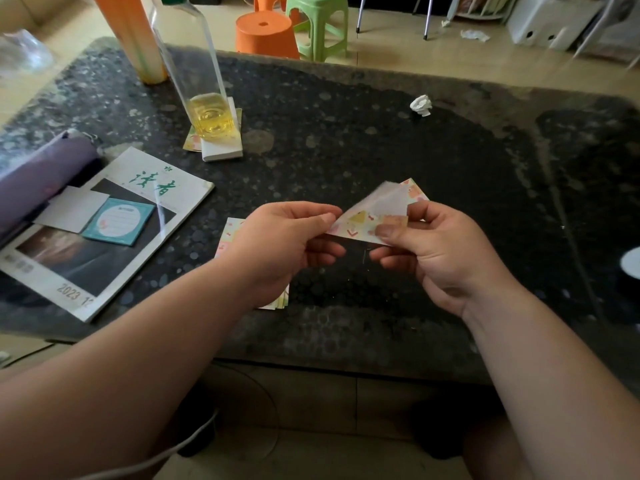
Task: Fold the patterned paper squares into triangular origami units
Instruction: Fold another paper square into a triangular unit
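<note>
Forearms enter from the lower edge. The left hand (277,247) pinches the left tip of a patterned paper square (367,220) between thumb and forefinger; the right hand (440,258) grips its lower right edge, thumb on top. The sheet is held in the air over the dark speckled table (381,133). Step in hand, as judged: an early diagonal fold, a white reverse flap lying over the printed face, edges not flush. The next move probably calls for aligning the corners and then pressing a sharp crease. The printed face shows pastel shapes in yellow, pink and green, and the paper looks thin. A stack of patterned squares (230,233) lies on the table beneath the left wrist.
</note>
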`<state>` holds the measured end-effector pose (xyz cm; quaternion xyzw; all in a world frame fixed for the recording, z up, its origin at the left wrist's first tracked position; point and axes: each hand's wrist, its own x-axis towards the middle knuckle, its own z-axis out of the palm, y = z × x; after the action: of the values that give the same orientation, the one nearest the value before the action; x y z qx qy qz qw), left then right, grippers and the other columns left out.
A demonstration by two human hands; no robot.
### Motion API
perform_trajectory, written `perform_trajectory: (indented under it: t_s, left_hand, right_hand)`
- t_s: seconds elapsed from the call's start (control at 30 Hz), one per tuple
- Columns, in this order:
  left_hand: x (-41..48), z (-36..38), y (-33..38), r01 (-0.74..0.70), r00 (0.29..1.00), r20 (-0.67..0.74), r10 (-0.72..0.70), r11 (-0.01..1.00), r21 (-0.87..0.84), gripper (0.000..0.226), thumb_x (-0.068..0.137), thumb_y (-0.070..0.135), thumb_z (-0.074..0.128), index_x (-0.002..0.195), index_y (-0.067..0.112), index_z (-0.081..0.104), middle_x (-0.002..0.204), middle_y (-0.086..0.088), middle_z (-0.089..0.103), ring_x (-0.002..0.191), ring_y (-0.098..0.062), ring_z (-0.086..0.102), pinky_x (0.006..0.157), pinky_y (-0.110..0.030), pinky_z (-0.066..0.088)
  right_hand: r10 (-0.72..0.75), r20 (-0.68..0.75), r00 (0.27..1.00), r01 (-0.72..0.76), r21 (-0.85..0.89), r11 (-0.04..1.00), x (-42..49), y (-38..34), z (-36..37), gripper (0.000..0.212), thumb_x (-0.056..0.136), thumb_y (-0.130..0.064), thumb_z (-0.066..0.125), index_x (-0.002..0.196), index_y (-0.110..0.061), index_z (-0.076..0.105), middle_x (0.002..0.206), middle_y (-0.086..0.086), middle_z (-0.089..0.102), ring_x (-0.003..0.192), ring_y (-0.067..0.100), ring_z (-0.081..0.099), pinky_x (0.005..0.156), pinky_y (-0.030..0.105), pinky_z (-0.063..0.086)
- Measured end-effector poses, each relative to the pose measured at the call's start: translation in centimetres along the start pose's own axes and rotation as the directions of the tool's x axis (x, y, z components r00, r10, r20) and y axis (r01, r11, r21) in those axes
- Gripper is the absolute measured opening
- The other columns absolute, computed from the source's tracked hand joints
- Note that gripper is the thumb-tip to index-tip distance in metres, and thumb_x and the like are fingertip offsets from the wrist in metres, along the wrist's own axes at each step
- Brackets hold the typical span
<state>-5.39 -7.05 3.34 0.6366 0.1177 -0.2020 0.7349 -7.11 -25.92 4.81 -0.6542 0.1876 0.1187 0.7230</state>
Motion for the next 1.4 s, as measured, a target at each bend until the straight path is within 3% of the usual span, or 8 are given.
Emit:
perform_trajectory:
  t_s: [0.3, 0.57, 0.7, 0.87, 0.97, 1.1, 1.23, 1.4]
  left_hand:
    - [0.0, -0.3, 0.2, 0.091, 0.988, 0.137, -0.072, 0.986, -0.139, 0.011, 0.094, 0.008, 0.065, 0.1, -0.002, 0.069, 0.081, -0.013, 0.069, 0.066, -0.017, 0.064, 0.062, -0.027, 0.056]
    - [0.7, -0.6, -0.9, -0.015, 0.996, -0.082, 0.038, 0.964, 0.264, 0.007, 0.092, 0.006, 0.073, 0.091, 0.009, 0.078, 0.077, -0.008, 0.075, 0.068, -0.017, 0.067, 0.073, -0.033, 0.058]
    - [1.1, -1.1, -1.7, -0.055, 0.992, -0.068, 0.106, 0.847, 0.528, 0.011, 0.092, 0.018, 0.075, 0.085, 0.026, 0.078, 0.073, 0.002, 0.075, 0.067, -0.011, 0.07, 0.074, -0.034, 0.062]
    - [0.6, -0.6, -4.0, -0.175, 0.981, 0.109, 0.158, 0.5, 0.848, 0.009, 0.097, 0.032, 0.066, 0.097, 0.034, 0.075, 0.084, 0.022, 0.063, 0.081, 0.002, 0.06, 0.065, -0.011, 0.043]
    - [0.3, -0.5, -5.4, -0.283, 0.956, 0.234, 0.176, 0.344, 0.895, 0.016, 0.1, 0.03, 0.062, 0.107, 0.03, 0.075, 0.102, 0.014, 0.064, 0.095, -0.005, 0.057, 0.08, -0.017, 0.045]
    - [0.4, -0.8, -6.7, -0.392, 0.902, 0.327, 0.282, 0.216, 0.894, 0.021, 0.101, 0.029, 0.058, 0.112, 0.028, 0.076, 0.11, 0.008, 0.059, 0.11, -0.014, 0.049, 0.096, -0.025, 0.04]
    - [0.4, -0.9, -8.2, -0.467, 0.825, 0.387, 0.413, 0.11, 0.878, 0.021, 0.1, 0.022, 0.059, 0.109, 0.023, 0.078, 0.102, 0.005, 0.057, 0.1, -0.018, 0.047, 0.09, -0.034, 0.045]
    - [0.2, -0.3, -9.9, -0.522, 0.731, 0.465, 0.5, -0.03, 0.852, 0.022, 0.085, 0.002, 0.063, 0.097, 0.013, 0.078, 0.095, -0.003, 0.058, 0.086, -0.026, 0.051, 0.072, -0.045, 0.052]
  right_hand:
    - [-0.026, 0.006, 1.0, 0.026, -0.016, 1.0, -0.2, -0.1, -0.3, 0.022, 0.088, 0.0, 0.074, 0.101, -0.014, 0.063, 0.09, 0.012, 0.079, 0.072, 0.023, 0.076, 0.059, 0.027, 0.061]
    - [0.043, 0.054, 0.998, -0.038, -0.088, 0.995, 0.3, 1.1, -0.2, 0.023, 0.089, -0.004, 0.075, 0.11, -0.009, 0.068, 0.091, 0.009, 0.079, 0.076, 0.023, 0.077, 0.055, 0.025, 0.058]
    - [0.086, 0.032, 0.996, -0.075, -0.258, 0.963, 0.7, 1.5, -1.3, 0.031, 0.086, -0.009, 0.081, 0.112, -0.015, 0.066, 0.089, 0.004, 0.08, 0.078, 0.019, 0.077, 0.058, 0.026, 0.056]
    - [-0.081, 0.004, 0.997, 0.056, -0.752, 0.657, 0.9, 3.7, -2.9, 0.062, 0.083, -0.025, 0.086, 0.133, -0.039, 0.052, 0.094, -0.01, 0.072, 0.086, 0.006, 0.069, 0.076, 0.025, 0.055]
    - [-0.178, 0.066, 0.982, 0.137, -0.895, 0.425, 0.8, 5.2, -3.6, 0.047, 0.088, -0.029, 0.081, 0.13, -0.038, 0.063, 0.114, -0.015, 0.057, 0.102, 0.007, 0.059, 0.087, 0.026, 0.054]
    - [-0.3, 0.228, 0.926, 0.305, -0.922, 0.239, 0.8, 6.8, -4.5, 0.024, 0.094, -0.028, 0.072, 0.118, -0.031, 0.074, 0.112, -0.013, 0.055, 0.109, 0.006, 0.05, 0.093, 0.03, 0.053]
    - [-0.346, 0.456, 0.82, 0.493, -0.87, 0.022, 0.8, 7.6, -4.6, 0.023, 0.097, -0.02, 0.065, 0.115, -0.027, 0.078, 0.105, -0.008, 0.059, 0.101, 0.013, 0.051, 0.083, 0.034, 0.051]
    - [-0.409, 0.553, 0.726, 0.579, -0.812, -0.07, 1.5, 8.1, -5.1, 0.021, 0.089, -0.011, 0.07, 0.107, -0.017, 0.081, 0.096, 0.002, 0.065, 0.089, 0.024, 0.058, 0.068, 0.045, 0.055]
